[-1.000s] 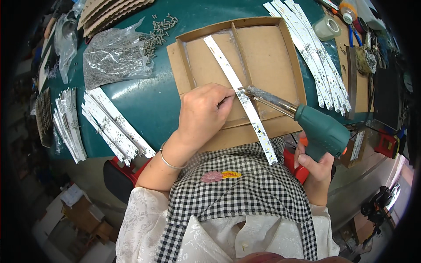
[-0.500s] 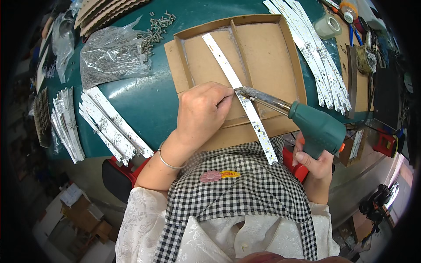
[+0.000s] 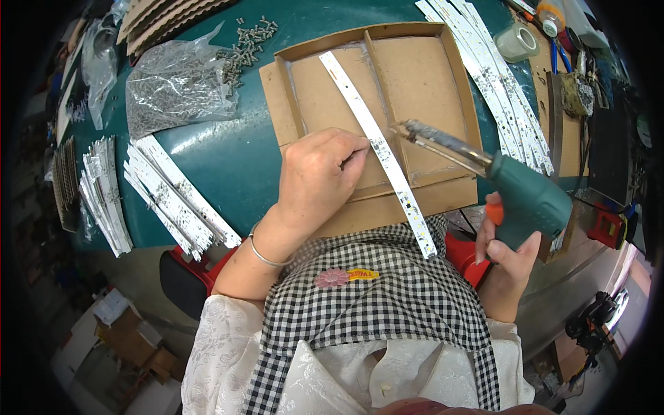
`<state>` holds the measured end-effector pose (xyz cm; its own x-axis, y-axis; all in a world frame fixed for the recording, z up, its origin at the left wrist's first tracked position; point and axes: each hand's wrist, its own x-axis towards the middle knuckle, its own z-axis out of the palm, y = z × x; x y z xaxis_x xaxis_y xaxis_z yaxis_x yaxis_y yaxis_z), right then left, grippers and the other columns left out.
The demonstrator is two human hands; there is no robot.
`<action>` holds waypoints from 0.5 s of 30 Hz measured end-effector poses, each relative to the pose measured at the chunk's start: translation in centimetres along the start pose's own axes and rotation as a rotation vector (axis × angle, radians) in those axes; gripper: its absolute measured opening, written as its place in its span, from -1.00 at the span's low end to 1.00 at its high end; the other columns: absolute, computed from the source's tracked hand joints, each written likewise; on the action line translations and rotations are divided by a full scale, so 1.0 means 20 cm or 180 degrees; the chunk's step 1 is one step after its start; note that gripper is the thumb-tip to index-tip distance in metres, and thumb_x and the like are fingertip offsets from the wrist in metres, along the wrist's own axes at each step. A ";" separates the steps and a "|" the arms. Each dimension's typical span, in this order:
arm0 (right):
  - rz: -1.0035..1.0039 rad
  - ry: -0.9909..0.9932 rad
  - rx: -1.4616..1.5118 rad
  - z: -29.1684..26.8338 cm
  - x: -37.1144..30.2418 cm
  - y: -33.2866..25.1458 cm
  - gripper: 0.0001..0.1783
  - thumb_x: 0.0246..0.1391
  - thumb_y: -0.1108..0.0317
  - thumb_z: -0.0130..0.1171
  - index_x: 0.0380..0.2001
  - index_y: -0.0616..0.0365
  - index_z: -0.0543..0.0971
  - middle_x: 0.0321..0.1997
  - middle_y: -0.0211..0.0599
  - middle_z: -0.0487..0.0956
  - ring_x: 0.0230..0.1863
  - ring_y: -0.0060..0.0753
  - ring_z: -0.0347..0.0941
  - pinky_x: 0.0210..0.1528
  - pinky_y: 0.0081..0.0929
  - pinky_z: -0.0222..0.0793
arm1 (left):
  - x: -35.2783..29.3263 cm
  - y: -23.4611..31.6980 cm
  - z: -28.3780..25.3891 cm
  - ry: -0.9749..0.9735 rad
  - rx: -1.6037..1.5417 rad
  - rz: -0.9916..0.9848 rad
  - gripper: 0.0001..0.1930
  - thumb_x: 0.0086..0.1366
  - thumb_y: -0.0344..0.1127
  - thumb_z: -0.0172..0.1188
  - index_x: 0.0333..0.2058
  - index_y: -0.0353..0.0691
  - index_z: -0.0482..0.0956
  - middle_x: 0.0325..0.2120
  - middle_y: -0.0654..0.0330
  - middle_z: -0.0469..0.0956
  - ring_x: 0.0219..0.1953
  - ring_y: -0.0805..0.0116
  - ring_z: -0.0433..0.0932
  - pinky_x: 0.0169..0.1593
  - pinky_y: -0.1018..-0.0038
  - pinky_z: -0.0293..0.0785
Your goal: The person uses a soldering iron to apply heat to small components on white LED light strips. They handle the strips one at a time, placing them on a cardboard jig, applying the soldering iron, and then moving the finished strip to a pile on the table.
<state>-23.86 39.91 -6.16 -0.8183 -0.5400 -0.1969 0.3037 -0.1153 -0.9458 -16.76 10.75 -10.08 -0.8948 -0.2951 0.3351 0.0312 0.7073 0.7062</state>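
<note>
A long white LED circuit board strip [image 3: 403, 190] lies slanted across a shallow cardboard tray [image 3: 422, 29], its near end over my checked apron. My left hand [image 3: 320, 168] is closed in a pinch at the strip's left edge, about midway along it. What the fingertips hold is too small to make out. In my right hand [image 3: 508, 252] is a green soldering gun [image 3: 529, 200] with an orange trigger. The darkened tip of the gun points left, just right of the strip and apart from it.
Bundles of white board strips lie at the left [image 3: 173, 197] and right [image 3: 501, 97] of the green table [image 3: 242, 159]. A clear plastic bag [image 3: 176, 86] of small metal parts sits behind my left hand, with loose metal parts [image 3: 249, 48] beside it. A tape roll [image 3: 517, 42] stands far right.
My right hand has moved the soldering gun to the right, lifting its tip away from the strip beside my left fingertips. The left hand and strip have stayed nearly still.
</note>
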 end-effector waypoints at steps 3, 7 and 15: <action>-0.0168 0.0017 0.0223 -0.04 0.00 0.01 -0.16 -0.11 0.45 0.42 0.20 0.53 0.23 0.02 0.06 0.39 -0.53 -0.45 0.38 -0.67 -0.54 0.44 | 0.00 0.00 0.00 0.0006 -0.0008 0.0002 -0.90 0.05 -0.58 0.37 -0.43 -0.29 0.70 -0.53 0.16 0.66 -0.59 0.42 0.59 -0.52 0.56 0.47; -0.0350 0.0074 0.0233 -0.05 0.01 0.01 -0.12 -0.13 0.43 0.44 0.21 0.55 0.22 -0.03 0.04 0.45 -0.54 -0.48 0.37 -0.70 -0.58 0.40 | 0.01 0.00 0.00 0.0007 0.0025 0.0044 -0.90 0.04 -0.58 0.37 -0.43 -0.28 0.70 -0.53 0.16 0.66 -0.60 0.43 0.58 -0.51 0.56 0.47; -0.1417 0.0772 -0.0581 -0.12 0.06 -0.07 -0.19 -0.12 0.70 0.31 0.26 0.40 0.26 -0.14 -0.16 0.42 -0.46 -0.48 0.41 -0.41 -0.55 0.43 | 0.01 0.02 0.00 -0.0050 -0.0059 -0.0083 -0.90 0.08 -0.58 0.38 -0.39 -0.31 0.70 -0.51 0.17 0.67 -0.56 0.51 0.56 -0.47 0.61 0.46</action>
<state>-26.32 41.39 -5.68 -0.9443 -0.2614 0.1997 -0.1704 -0.1307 -0.9767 -16.90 10.85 -9.72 -0.9023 -0.3031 0.3066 0.0158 0.6874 0.7261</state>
